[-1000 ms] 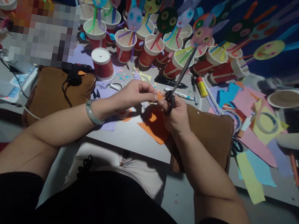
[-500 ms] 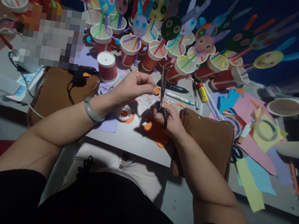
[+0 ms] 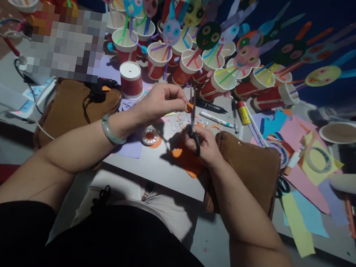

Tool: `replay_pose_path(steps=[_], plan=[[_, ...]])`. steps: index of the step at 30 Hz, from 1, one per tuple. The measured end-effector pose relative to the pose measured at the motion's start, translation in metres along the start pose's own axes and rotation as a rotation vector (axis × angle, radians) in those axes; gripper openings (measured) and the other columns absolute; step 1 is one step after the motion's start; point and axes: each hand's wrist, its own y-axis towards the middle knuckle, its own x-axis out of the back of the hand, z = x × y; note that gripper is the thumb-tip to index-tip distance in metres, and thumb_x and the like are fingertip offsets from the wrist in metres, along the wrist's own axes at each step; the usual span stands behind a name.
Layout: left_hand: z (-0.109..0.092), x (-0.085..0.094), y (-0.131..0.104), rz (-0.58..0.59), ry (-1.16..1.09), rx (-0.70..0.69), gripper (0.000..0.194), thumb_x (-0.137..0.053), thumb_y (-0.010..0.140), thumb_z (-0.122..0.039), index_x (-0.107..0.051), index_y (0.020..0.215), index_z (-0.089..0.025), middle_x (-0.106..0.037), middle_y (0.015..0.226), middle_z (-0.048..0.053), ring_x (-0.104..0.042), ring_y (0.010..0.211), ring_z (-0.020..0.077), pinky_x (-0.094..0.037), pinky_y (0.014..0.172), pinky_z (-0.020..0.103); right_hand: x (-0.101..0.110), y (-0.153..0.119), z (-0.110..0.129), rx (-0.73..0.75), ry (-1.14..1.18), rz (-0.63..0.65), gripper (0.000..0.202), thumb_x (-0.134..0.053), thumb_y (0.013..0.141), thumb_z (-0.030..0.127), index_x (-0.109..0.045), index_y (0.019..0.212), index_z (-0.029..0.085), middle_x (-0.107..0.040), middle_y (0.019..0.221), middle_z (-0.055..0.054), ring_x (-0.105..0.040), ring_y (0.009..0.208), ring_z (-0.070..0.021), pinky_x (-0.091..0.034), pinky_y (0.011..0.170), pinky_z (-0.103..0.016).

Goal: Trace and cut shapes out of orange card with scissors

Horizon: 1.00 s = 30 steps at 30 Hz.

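Observation:
A small piece of orange paper (image 3: 189,107) is pinched between the thumb and finger of my left hand (image 3: 166,102), which wears a bangle (image 3: 112,130) at the wrist. My right hand (image 3: 206,146) is closed round the black handles of a pair of scissors (image 3: 192,113). Their blades point up and away, right beside the orange piece; whether they touch it I cannot tell. Below my hands an orange sheet (image 3: 190,163) lies on the table, and a round white reel-like ring (image 3: 150,135) sits to its left. Tiny paper scraps are scattered beneath the blades.
Red paper cups (image 3: 156,59) with rabbit-faced straw figures crowd the back. One upturned cup (image 3: 131,80) stands before them. Markers (image 3: 216,119) lie behind the scissors. Brown cushions (image 3: 246,174) flank both arms. Coloured paper (image 3: 311,210), tape (image 3: 318,158) and a second pair of scissors (image 3: 283,186) lie right.
The orange piece has turned and now shows as a narrower shape close to the blades. My hands keep their grips. The whole view has shifted slightly.

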Motion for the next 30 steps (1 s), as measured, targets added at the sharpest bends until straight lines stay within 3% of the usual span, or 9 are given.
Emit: replay_pose_path(steps=[5,18,30], plan=[[0.0013,0.0003,0.0002,0.006,-0.013,-0.014,0.006,-0.069,0.072,-0.013,-0.065,0.067,-0.015,-0.068,0.068,-0.001,-0.063,0.067,0.0107,-0.048,0.066,0.024,-0.0001,0.0003,-0.0007,0.010,-0.015,-0.010,0.050,-0.082,0.066,0.058,-0.051,0.060,0.018,-0.046,0.060,0.004,-0.042,0.058,-0.0091,-0.040,0.057,-0.024],[-0.0019,-0.0027,-0.0025,0.012,-0.067,0.007,0.006,-0.070,0.073,-0.014,-0.065,0.069,-0.014,-0.067,0.070,-0.001,-0.061,0.067,0.0089,-0.048,0.067,0.023,0.0000,0.0018,-0.0029,0.009,-0.062,-0.019,0.047,-0.078,0.069,0.057,-0.051,0.062,0.019,-0.049,0.059,0.003,-0.045,0.057,-0.0101,-0.042,0.057,-0.025],[0.0040,-0.0079,-0.0032,-0.023,-0.170,0.046,0.012,-0.076,0.070,-0.022,-0.066,0.070,-0.015,-0.067,0.069,-0.002,-0.060,0.066,0.0093,-0.049,0.067,0.023,-0.0008,0.0005,-0.0045,0.005,-0.013,-0.020,0.052,-0.077,0.069,0.064,-0.051,0.064,0.019,-0.050,0.060,0.003,-0.045,0.056,-0.0096,-0.040,0.054,-0.025]])
